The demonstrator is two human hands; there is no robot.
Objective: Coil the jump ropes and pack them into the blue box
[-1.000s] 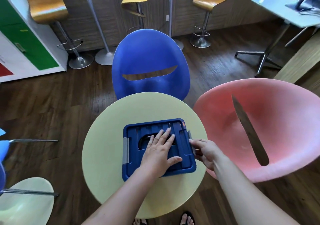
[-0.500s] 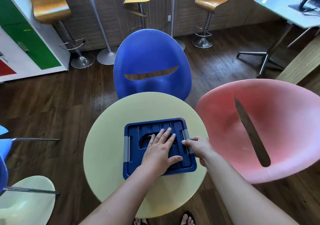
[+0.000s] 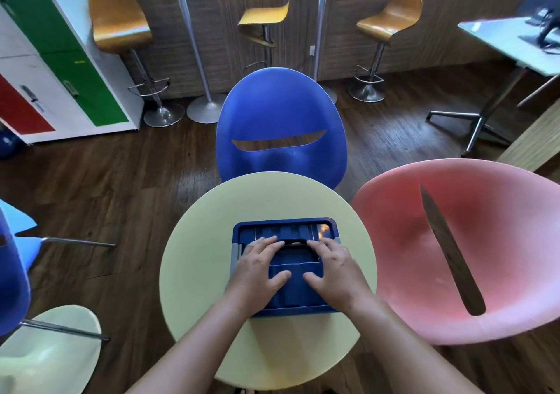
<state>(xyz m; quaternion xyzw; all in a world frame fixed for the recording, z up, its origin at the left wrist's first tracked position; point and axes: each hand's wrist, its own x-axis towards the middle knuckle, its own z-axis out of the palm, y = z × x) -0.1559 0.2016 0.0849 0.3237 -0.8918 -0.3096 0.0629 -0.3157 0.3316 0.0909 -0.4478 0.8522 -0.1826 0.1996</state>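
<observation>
The blue box [image 3: 286, 296] sits with its lid on in the middle of the round pale-yellow table [image 3: 200, 272]. My left hand [image 3: 257, 272] lies flat on the left half of the lid, fingers straight and pointing away from me. My right hand [image 3: 331, 269] presses flat on the right half in the same way. Both sets of fingertips reach the recessed handle in the lid. A grey latch [image 3: 235, 255] shows on the box's left side. No jump ropes are visible.
A blue chair [image 3: 280, 127] stands just beyond the table and a pink chair [image 3: 454, 257] close on the right. A pale chair [image 3: 48, 354] and a blue one [image 3: 12, 272] are at the left. Bar stools, cabinets and a desk line the far wall.
My right hand left the latch on the box's right side and came onto the lid beside my left hand. My view shifted closer over the table.
</observation>
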